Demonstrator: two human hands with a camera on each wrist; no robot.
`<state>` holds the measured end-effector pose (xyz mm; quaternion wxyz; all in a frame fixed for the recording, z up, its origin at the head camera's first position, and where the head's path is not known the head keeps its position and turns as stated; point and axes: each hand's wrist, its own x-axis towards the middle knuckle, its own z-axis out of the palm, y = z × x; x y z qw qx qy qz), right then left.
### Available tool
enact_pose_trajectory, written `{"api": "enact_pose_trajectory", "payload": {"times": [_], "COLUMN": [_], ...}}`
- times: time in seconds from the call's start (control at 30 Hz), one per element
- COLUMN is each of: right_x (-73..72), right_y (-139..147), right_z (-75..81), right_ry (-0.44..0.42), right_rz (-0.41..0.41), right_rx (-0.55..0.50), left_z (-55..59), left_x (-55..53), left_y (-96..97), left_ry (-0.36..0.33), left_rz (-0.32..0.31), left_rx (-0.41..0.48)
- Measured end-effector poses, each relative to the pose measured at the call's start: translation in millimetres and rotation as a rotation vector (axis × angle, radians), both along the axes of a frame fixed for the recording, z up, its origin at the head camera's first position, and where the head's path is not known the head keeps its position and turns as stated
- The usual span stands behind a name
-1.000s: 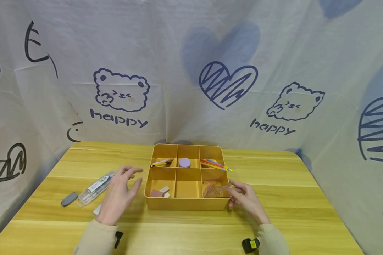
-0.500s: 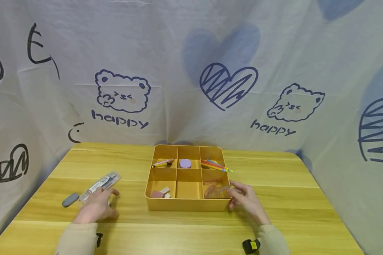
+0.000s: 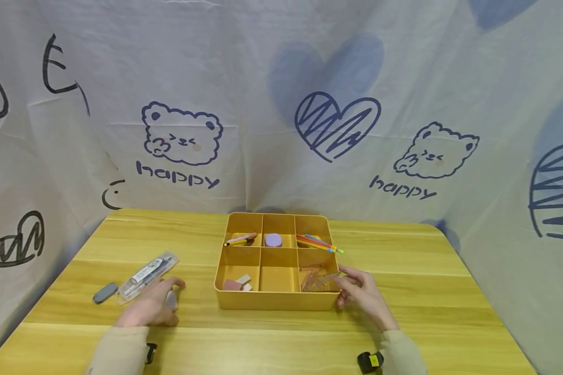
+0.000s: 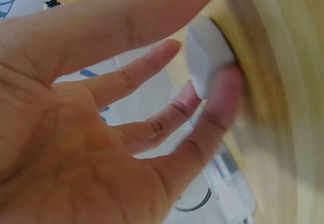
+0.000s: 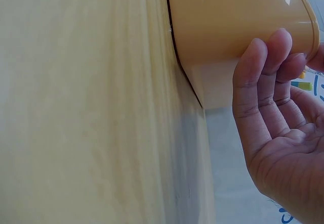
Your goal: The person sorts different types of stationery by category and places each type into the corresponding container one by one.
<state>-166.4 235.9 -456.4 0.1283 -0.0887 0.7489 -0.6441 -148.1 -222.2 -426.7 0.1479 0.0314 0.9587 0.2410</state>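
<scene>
My left hand is low over the table, thumb and fingers spread around a small whitish rounded object of unclear kind. In the left wrist view a fingertip touches it, while the thumb looks apart from it. My right hand holds the front right corner of a yellow divided organizer box, thumb at the rim and curled fingers against the outer wall. The box holds pens, a purple rounded item, colored pencils, erasers and clear rulers.
Beyond my left hand lies a clear plastic case with a label. A grey oval object is beside it. White printed cloth hangs behind and around the wooden table.
My left hand has moved from near the box's left side down and left, then slightly right, to the whitish object. The right hand keeps its hold on the box.
</scene>
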Motion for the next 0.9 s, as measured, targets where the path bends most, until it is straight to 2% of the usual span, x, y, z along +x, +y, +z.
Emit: {"api": "enact_pose_trajectory", "payload": {"times": [0.1,0.33,0.5,0.73,0.9], "right_x": [-0.2,0.0,0.5,0.2,0.1], "right_y": [-0.1,0.6,1.5,1.7,1.8], "right_z": [0.9,2.0,0.7,-0.1,0.1], "right_ry": [-0.005,-0.002,-0.005,0.0,-0.001], "right_rz": [-0.002,0.003,0.009,0.007,0.004], "right_rx": [-0.002,0.004,0.01,0.012,0.011], "left_z": [-2.4,-7.8,-9.2,-12.7,-14.3], "left_x": [-2.0,-4.7,-4.0,-4.4,-6.0], "left_y": [3.9,11.5,16.6,21.9,21.1], "left_ry": [0.025,0.065,0.062,0.114,0.146], "left_rz": [0.016,-0.016,0.006,0.019,0.025], "left_rx": [0.045,0.08,0.098,0.082,0.141]}}
